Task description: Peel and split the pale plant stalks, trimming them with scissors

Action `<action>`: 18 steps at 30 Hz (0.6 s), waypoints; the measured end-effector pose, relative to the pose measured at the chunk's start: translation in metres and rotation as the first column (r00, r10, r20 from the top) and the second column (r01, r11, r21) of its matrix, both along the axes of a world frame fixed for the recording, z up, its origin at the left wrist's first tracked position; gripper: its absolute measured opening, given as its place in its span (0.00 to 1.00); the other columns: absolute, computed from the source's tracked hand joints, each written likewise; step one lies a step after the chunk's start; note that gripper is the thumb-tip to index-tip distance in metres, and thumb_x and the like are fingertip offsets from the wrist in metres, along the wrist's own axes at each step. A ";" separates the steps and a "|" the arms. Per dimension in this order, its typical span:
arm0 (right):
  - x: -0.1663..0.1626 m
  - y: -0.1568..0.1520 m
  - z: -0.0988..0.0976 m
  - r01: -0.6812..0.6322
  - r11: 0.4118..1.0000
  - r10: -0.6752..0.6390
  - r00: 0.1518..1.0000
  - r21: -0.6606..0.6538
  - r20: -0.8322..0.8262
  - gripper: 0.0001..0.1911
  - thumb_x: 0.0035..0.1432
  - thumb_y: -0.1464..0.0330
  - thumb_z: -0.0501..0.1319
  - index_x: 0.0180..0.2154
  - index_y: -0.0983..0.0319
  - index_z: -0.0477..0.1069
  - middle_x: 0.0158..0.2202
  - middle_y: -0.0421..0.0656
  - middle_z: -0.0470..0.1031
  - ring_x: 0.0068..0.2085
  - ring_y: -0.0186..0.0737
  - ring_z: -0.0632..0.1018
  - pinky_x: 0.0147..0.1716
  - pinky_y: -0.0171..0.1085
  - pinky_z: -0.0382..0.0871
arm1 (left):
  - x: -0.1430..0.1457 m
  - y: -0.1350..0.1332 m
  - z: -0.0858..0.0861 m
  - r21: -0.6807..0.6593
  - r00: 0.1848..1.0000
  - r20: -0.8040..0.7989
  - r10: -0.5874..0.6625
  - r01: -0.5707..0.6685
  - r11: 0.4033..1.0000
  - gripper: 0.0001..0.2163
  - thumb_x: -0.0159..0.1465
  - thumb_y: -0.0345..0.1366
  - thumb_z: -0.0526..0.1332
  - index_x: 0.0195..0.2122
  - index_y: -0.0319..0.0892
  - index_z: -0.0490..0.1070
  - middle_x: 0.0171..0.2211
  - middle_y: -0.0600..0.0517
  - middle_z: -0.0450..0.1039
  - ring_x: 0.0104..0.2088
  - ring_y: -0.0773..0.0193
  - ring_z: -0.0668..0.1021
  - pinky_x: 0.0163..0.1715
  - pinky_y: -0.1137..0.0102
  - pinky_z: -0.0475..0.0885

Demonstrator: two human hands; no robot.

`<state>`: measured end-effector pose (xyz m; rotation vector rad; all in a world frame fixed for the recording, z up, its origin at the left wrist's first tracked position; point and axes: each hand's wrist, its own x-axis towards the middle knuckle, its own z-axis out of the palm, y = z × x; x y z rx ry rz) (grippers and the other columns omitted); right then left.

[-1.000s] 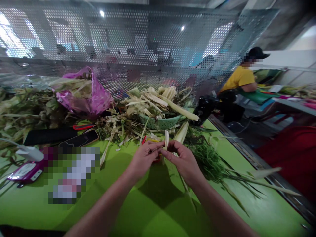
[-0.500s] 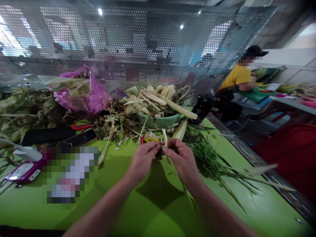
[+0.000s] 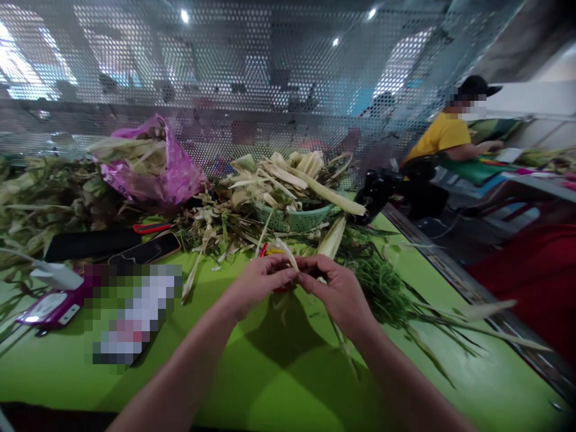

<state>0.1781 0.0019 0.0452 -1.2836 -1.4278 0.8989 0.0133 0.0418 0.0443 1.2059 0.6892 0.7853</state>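
Above the green table (image 3: 252, 384), my left hand (image 3: 263, 281) and my right hand (image 3: 330, 288) meet fingertip to fingertip. Both are closed in a pinch on a pale strip of corn husk (image 3: 288, 253), whose free end sticks up and leans left. Part of the strip is hidden by my fingers. Just behind my hands lies something with red and yellow handles (image 3: 265, 249), mostly covered. A larger pale husk (image 3: 333, 239) rests behind my right hand, and green shredded strands (image 3: 382, 288) lie to its right.
A green basket (image 3: 292, 221) heaped with dried husks stands at the back. Left of it are a pink plastic bag (image 3: 180, 174), a red cutter (image 3: 153, 228), a phone (image 3: 146, 249) and a purple power strip (image 3: 54, 309). A person in a yellow shirt (image 3: 443, 135) sits beyond the table's right edge.
The husk strip's free end has tipped from upright to leaning left. My hands have turned slightly around it, still pinching. The view has shifted a little, and the seated person's forearm now reaches forward.
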 end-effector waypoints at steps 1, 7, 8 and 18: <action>0.000 0.000 -0.001 -0.041 0.999 0.039 0.996 -0.033 -0.080 0.13 0.51 0.62 0.66 0.39 0.60 0.76 0.33 0.43 0.77 0.34 0.40 0.75 0.36 0.40 0.70 | 0.000 0.000 -0.001 0.012 1.000 0.008 -0.002 0.002 1.000 0.16 0.54 0.42 0.67 0.42 0.41 0.77 0.35 0.48 0.76 0.33 0.67 0.73 0.37 0.72 0.67; 0.003 0.002 -0.004 -0.039 0.997 0.015 0.953 -0.073 -0.302 0.12 0.50 0.64 0.67 0.38 0.60 0.74 0.36 0.43 0.78 0.36 0.38 0.77 0.38 0.39 0.71 | 0.003 0.004 -0.009 -0.004 0.999 0.005 0.046 -0.046 0.999 0.15 0.56 0.44 0.64 0.38 0.38 0.78 0.29 0.50 0.75 0.30 0.67 0.72 0.36 0.71 0.66; 0.003 0.003 -0.005 -0.012 0.999 -0.002 0.965 -0.053 -0.261 0.12 0.50 0.64 0.67 0.37 0.60 0.74 0.35 0.43 0.77 0.35 0.38 0.76 0.38 0.38 0.71 | 0.004 0.003 -0.010 -0.001 0.999 0.004 0.044 -0.044 0.999 0.15 0.56 0.44 0.64 0.38 0.38 0.78 0.29 0.50 0.75 0.30 0.67 0.72 0.35 0.72 0.66; -0.002 -0.001 -0.004 0.128 0.972 -0.140 0.989 0.197 0.047 0.04 0.52 0.67 0.64 0.31 0.60 0.71 0.30 0.42 0.74 0.33 0.39 0.74 0.35 0.40 0.70 | 0.006 -0.001 -0.010 0.104 0.997 -0.070 -0.025 0.032 0.994 0.14 0.60 0.46 0.58 0.29 0.38 0.70 0.22 0.54 0.66 0.25 0.69 0.67 0.28 0.72 0.61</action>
